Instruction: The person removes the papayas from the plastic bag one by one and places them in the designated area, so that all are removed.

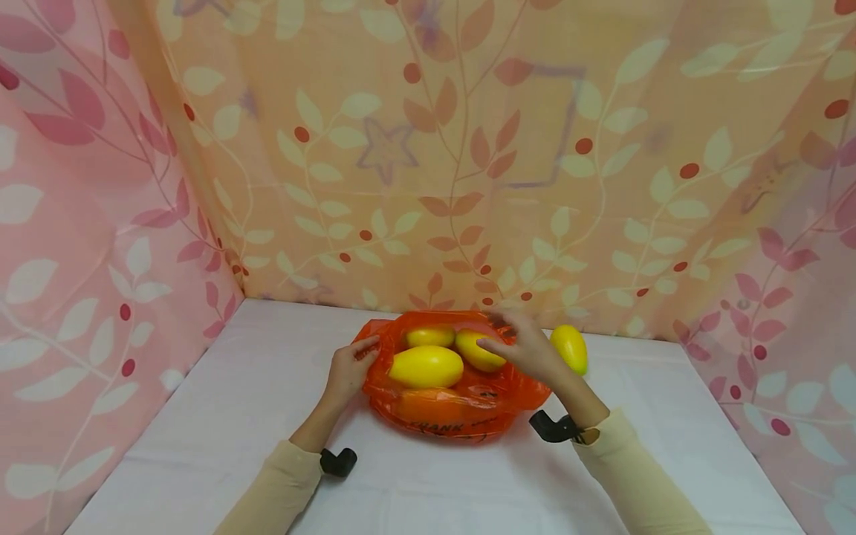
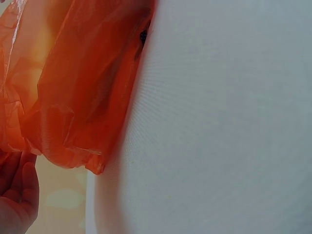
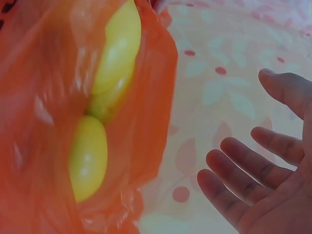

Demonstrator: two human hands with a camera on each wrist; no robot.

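Note:
An orange-red plastic bag (image 1: 441, 416) with dark printed lettering lies on its side on the table, mouth spread. Inside it three yellow mangoes are visible: a large front mango (image 1: 426, 367), a darker mango (image 1: 430, 336) behind, and a right-hand mango (image 1: 478, 352). At the bag's left rim, my left hand (image 1: 348, 371) grips the plastic between thumb and fingers; the left wrist view shows only part of that hand (image 2: 19, 195). My right hand (image 1: 524, 345) hovers over the bag's right side, fingers spread and holding nothing, apart from the plastic in the right wrist view (image 3: 263, 180).
Another yellow mango (image 1: 568, 349) with a green tip stands on the white table (image 1: 221, 416) to the right, behind my right forearm. Patterned leaf curtains (image 1: 374, 245) enclose the table at the back and both sides.

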